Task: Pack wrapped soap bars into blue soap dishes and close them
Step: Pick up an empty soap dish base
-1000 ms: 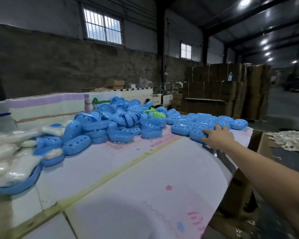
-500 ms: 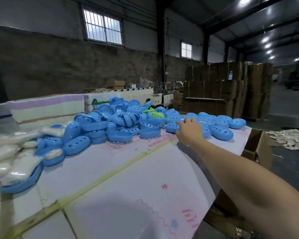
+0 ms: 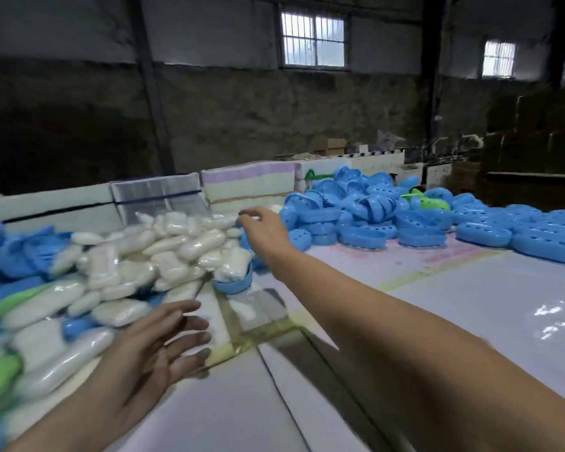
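A heap of clear-wrapped white soap bars (image 3: 163, 249) covers the left of the table. Open blue soap dish halves (image 3: 369, 210) are piled at the back middle, and closed blue dishes (image 3: 535, 230) lie in rows at the right. One blue dish half (image 3: 234, 283) sits at the heap's near right edge. My right hand (image 3: 263, 225) reaches across to the heap's far right corner with bent fingers touching a wrapped bar; blur hides any grip. My left hand (image 3: 163, 340) hovers open, fingers spread, at the heap's front edge.
The table (image 3: 437, 305) is covered with pale printed sheets joined by yellowish tape. Upright white boards (image 3: 248, 187) wall off its back edge. Green dish parts (image 3: 428, 202) lie among the blue ones, and more green (image 3: 0, 370) at far left. Stacked cardboard boxes (image 3: 535, 132) stand at the right.
My view has swung left from the closed dishes to the soap heap. My right hand left the closed dishes and moved left to the heap. My left hand has come into view.
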The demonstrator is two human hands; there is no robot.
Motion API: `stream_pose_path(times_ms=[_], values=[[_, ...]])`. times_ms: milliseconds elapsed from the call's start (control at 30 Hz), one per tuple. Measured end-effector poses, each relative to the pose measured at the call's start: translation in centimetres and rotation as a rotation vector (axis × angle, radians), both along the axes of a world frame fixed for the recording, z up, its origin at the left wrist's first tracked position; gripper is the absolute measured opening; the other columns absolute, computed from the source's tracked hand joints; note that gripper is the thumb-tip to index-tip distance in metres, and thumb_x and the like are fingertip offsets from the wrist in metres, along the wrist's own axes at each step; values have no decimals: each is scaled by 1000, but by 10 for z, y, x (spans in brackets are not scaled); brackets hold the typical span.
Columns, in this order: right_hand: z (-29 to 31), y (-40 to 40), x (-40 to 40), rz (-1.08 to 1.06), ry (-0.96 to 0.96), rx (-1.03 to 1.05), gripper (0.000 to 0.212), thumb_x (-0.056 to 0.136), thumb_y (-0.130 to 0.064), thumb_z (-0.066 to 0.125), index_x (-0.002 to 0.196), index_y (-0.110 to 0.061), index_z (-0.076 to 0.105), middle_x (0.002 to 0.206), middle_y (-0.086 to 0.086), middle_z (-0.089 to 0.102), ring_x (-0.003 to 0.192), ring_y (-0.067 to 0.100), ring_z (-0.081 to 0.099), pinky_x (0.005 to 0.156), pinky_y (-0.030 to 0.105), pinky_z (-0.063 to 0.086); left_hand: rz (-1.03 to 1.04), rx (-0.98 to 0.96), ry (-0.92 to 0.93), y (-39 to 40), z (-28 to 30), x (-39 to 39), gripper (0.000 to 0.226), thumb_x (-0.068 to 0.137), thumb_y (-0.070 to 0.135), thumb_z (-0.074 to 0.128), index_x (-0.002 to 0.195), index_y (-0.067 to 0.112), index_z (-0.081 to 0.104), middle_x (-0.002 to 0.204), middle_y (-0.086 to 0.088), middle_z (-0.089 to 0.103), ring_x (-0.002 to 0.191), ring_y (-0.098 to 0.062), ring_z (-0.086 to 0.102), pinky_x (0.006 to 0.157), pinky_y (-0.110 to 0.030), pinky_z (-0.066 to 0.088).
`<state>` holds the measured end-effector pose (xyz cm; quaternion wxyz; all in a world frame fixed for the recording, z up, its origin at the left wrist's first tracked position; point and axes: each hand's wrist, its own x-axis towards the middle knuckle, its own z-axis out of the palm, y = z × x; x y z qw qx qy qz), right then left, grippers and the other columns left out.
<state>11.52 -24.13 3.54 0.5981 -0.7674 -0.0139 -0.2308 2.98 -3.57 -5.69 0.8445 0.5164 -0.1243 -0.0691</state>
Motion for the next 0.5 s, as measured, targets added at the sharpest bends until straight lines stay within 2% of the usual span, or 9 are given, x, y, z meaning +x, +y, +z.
stream_pose_path(times_ms=[67, 167, 267, 367, 433, 500], values=[[-21, 34, -3, 82, -8, 47, 17, 88, -22, 60, 103, -25, 67, 101, 0, 68, 100, 19, 61, 94, 36, 48, -9, 42, 60, -4, 19, -9, 24, 76, 20, 65, 93, 11, 80, 86, -16, 73, 76, -29, 74, 64, -38, 61], [-58, 57, -17, 140, -19, -184, 22, 87, -23, 59, 107, -25, 68, 86, -4, 63, 84, 14, 60, 84, 34, 49, -41, -6, 75, -1, 19, -6, 21, 75, 18, 66, 90, 12, 80, 88, -17, 69, 78, -30, 72, 65, -38, 61], [-60, 61, -33, 227, -83, -295, 23, 86, -22, 58, 106, -29, 67, 93, -3, 63, 89, 13, 59, 86, 34, 49, -19, -2, 112, -1, 23, -11, 23, 76, 19, 66, 94, 13, 79, 88, -14, 69, 79, -29, 70, 72, -40, 59], [-56, 61, -45, 306, -98, -427, 30, 82, -12, 62, 110, -23, 67, 103, 1, 61, 95, 16, 58, 89, 38, 49, -18, 10, 116, -3, 29, -15, 29, 75, 18, 66, 103, 12, 74, 86, -12, 69, 78, -28, 70, 74, -40, 58], [-55, 62, -49, 334, -118, -455, 29, 83, -11, 64, 110, -19, 67, 104, 2, 62, 97, 16, 57, 90, 38, 48, 11, 34, 106, -1, 38, -16, 24, 79, 17, 66, 101, 12, 74, 85, -11, 68, 73, -26, 70, 73, -42, 56], [-54, 64, -51, 326, -162, -461, 22, 89, -17, 62, 109, -22, 68, 100, -2, 62, 95, 13, 56, 89, 34, 47, 79, 110, 79, 6, 51, -14, 17, 90, 13, 61, 97, 15, 76, 83, -10, 69, 70, -23, 70, 66, -39, 56]])
